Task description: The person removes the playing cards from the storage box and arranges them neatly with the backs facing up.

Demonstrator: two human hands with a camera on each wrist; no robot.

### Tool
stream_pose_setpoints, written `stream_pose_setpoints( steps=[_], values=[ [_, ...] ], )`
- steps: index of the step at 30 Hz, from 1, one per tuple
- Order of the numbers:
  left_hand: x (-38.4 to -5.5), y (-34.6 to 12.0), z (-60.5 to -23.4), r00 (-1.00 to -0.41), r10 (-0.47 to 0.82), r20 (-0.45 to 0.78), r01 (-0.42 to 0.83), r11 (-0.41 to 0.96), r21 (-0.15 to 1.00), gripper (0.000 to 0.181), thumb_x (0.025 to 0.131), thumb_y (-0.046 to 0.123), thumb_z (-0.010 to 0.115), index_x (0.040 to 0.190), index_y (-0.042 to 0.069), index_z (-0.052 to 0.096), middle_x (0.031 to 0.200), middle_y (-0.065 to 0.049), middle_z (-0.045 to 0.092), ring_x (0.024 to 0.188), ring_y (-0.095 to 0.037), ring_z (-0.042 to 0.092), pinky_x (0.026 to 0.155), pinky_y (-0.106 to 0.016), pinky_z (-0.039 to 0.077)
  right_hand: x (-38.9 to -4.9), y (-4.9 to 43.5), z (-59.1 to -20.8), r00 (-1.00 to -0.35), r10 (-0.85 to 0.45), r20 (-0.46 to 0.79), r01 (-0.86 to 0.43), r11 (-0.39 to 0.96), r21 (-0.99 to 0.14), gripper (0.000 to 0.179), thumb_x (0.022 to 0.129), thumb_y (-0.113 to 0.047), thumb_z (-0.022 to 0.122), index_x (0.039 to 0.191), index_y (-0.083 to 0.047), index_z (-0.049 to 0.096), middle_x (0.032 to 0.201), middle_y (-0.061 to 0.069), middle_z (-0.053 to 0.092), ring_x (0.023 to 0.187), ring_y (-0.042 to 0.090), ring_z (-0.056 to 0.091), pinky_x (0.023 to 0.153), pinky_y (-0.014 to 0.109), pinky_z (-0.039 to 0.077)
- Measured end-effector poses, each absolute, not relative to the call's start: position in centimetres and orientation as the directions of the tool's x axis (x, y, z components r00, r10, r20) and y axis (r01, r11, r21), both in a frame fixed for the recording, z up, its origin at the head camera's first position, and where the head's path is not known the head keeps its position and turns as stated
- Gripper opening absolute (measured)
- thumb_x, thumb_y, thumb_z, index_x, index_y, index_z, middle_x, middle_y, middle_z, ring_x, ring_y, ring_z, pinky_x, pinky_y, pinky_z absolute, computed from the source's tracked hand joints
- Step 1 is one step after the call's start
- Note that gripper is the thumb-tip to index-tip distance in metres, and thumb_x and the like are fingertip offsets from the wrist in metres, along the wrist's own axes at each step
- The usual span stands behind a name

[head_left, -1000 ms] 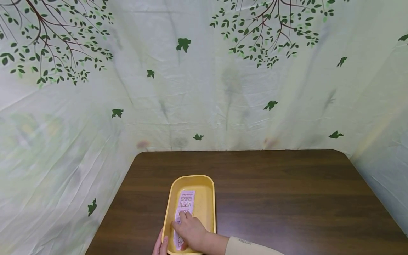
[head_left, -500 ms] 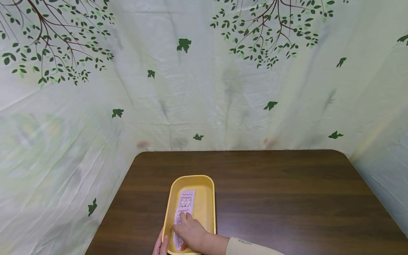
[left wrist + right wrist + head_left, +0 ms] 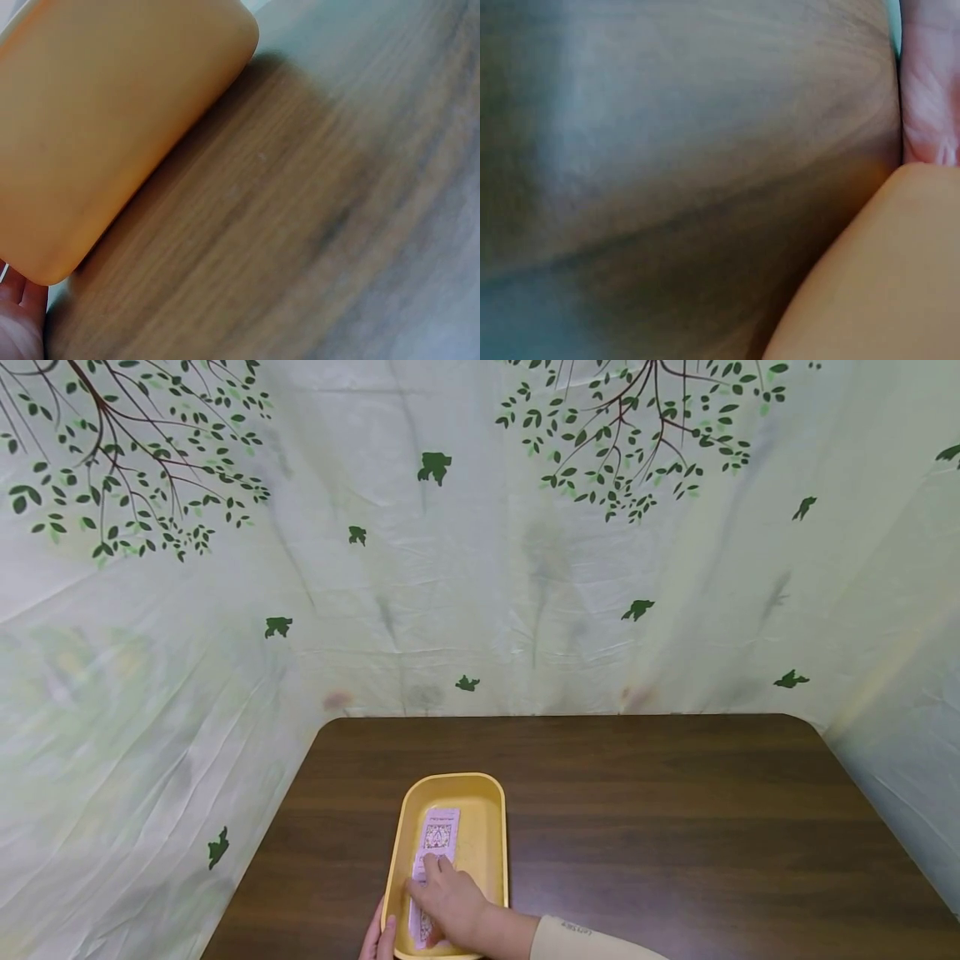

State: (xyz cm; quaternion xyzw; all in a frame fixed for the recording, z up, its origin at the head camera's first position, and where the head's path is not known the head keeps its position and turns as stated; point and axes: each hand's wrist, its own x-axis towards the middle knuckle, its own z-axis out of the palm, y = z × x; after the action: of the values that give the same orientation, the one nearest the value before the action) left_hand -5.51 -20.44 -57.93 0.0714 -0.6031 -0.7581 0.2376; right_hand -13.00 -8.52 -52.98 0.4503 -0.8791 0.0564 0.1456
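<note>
A yellow tray (image 3: 480, 827) stands lengthwise near the table's front edge. Inside it, toward the left, lies a long pale purple strip (image 3: 438, 837) with printed patterned panels. My right hand (image 3: 457, 902) reaches in from the right and covers the strip's middle, with fingertips at its left edge and the thumb low at its right side. At the tray's front left corner, my left hand (image 3: 377, 937) holds the wall, thumb near the rim; most of it is out of frame. The left wrist view shows the tray's outer wall (image 3: 112, 135) and part of a hand (image 3: 19, 322).
The brown wooden table (image 3: 675, 827) extends to the right of and behind the tray. A pale cloth (image 3: 480, 568) printed with branches and green leaves hangs behind the table and along its sides.
The right fingers shift very slightly on the strip. Both hands, the tray and the strip otherwise stay in place.
</note>
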Motion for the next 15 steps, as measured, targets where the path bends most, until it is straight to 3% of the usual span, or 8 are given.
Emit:
stream_pose_setpoints(
  steps=[15],
  values=[
    [-5.52, -20.14, -57.74, -0.85, -0.491, 0.189, 0.296, -0.148, 0.944, 0.028, 0.095, 0.016, 0.051, 0.11, 0.035, 0.063, 0.101, 0.018, 0.061, 0.087, -0.001, 0.059, 0.072, -0.014, 0.048, -14.07, -9.13, -52.32, -0.63, -0.759, 0.164, -0.775, 0.629, -0.062, 0.07, 0.044, -0.049, 0.079, 0.105, -0.024, 0.058, 0.091, 0.002, 0.046, 0.073, 0.012, 0.045, 0.049, 0.019, 0.04]
  ],
)
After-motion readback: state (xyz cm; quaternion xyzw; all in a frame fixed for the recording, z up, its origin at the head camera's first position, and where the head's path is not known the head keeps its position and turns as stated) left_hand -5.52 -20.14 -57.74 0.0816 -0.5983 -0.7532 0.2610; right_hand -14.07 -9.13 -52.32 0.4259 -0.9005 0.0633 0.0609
